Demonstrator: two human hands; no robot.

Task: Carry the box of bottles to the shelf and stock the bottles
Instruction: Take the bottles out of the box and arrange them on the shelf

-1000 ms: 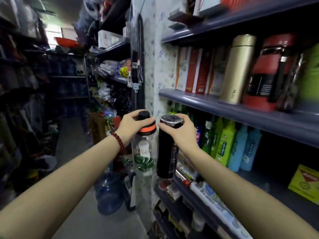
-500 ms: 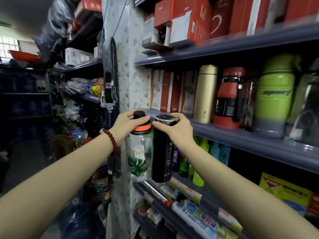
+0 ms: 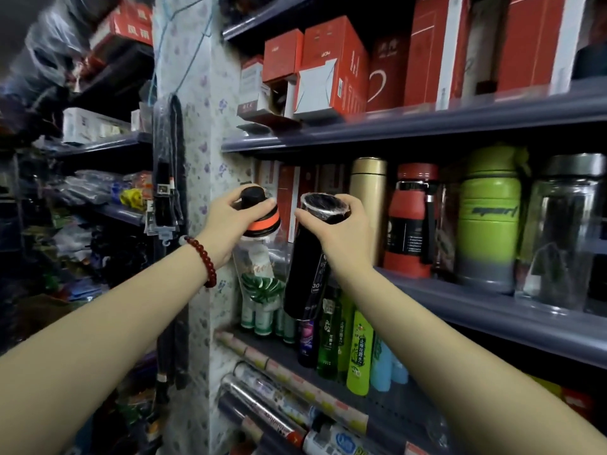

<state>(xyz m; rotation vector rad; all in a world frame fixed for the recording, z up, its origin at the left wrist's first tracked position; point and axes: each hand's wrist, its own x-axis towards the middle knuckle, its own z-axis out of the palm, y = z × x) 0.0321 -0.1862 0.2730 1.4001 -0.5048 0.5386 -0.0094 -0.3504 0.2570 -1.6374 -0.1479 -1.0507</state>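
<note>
My left hand [image 3: 230,224] is closed around the top of a clear bottle [image 3: 261,277], gripping it at the black cap and the orange collar beneath it. The bottle hangs below the hand, tilted slightly, its body printed with a green leaf. A red bead bracelet [image 3: 205,259] sits on my left wrist.

My right hand [image 3: 341,234] is closed around the upper end of a black bottle [image 3: 307,274], fingers wrapped just below its plastic-wrapped lid. This bottle also hangs tilted, its base lower and toward the left. The two bottles are side by side, very close together; whether they touch I cannot tell.

Both bottles are held in the air in front of the left end of the middle shelf [image 3: 492,310], neither resting on it. Standing on that shelf, from left to right: red and white cartons at the back, a gold flask [image 3: 368,198], a red bottle [image 3: 412,221], a green sport bottle [image 3: 491,218], and a clear glass bottle [image 3: 565,234] with a grey lid.

The upper shelf [image 3: 394,126] carries red boxes [image 3: 331,64]. The lower shelf [image 3: 328,372] carries green, blue and dark bottles standing upright, with rolled goods lying along its front edge. A floral-papered pillar [image 3: 200,133] stands at the left end of the shelving.
</note>
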